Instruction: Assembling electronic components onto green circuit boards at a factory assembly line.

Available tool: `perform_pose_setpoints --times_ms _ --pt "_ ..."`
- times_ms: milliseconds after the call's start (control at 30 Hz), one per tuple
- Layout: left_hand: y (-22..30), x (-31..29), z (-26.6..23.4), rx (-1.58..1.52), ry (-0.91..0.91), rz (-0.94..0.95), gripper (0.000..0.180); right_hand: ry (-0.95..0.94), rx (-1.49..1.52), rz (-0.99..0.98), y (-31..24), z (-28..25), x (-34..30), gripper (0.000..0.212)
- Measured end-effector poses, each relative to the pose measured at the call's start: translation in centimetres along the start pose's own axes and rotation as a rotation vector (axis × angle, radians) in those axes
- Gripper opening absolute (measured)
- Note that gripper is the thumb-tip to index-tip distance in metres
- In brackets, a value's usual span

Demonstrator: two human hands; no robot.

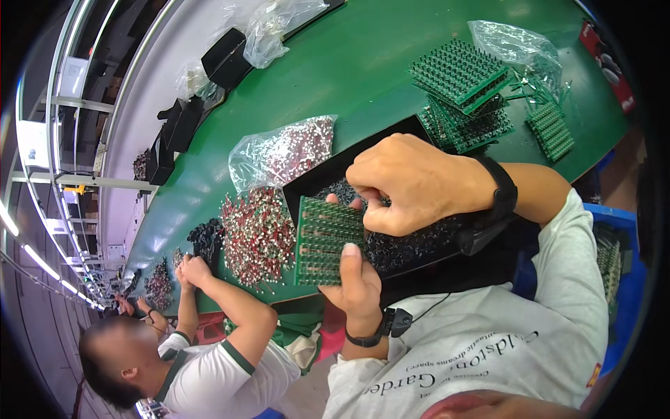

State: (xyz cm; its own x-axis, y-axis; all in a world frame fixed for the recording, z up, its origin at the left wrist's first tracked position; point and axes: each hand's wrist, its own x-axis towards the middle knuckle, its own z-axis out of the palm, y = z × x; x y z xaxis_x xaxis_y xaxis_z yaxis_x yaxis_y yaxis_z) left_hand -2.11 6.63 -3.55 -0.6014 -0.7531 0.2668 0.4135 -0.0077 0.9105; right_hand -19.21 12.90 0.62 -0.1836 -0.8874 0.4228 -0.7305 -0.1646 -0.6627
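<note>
My left hand grips a green circuit board panel studded with rows of small parts. Its thumb presses on the board's face, and fingertips show past the far edge. Above and to the right of the board, my right hand is closed with its fingers curled in. Whatever it may pinch is hidden by the fingers. Beneath both hands lies a black box holding a heap of small black parts. Left of the board spreads a pile of small red and white wired parts, lying loose on the green table.
Stacked green panels stand at the far right, beside a smaller board and a clear bag. A filled plastic bag lies behind the loose pile. Another person works at the left. A blue bin is at the right.
</note>
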Motion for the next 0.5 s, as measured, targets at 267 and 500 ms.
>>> perform_pose_setpoints --times_ms 267,500 --pt "0.1 -0.1 0.0 -0.101 0.043 0.01 0.069 0.038 0.047 -0.101 0.5 1.0 -0.1 0.016" --pt "-0.1 -0.2 -0.1 -0.01 0.035 0.017 0.069 -0.043 0.033 -0.046 -0.1 0.2 -0.1 0.016"
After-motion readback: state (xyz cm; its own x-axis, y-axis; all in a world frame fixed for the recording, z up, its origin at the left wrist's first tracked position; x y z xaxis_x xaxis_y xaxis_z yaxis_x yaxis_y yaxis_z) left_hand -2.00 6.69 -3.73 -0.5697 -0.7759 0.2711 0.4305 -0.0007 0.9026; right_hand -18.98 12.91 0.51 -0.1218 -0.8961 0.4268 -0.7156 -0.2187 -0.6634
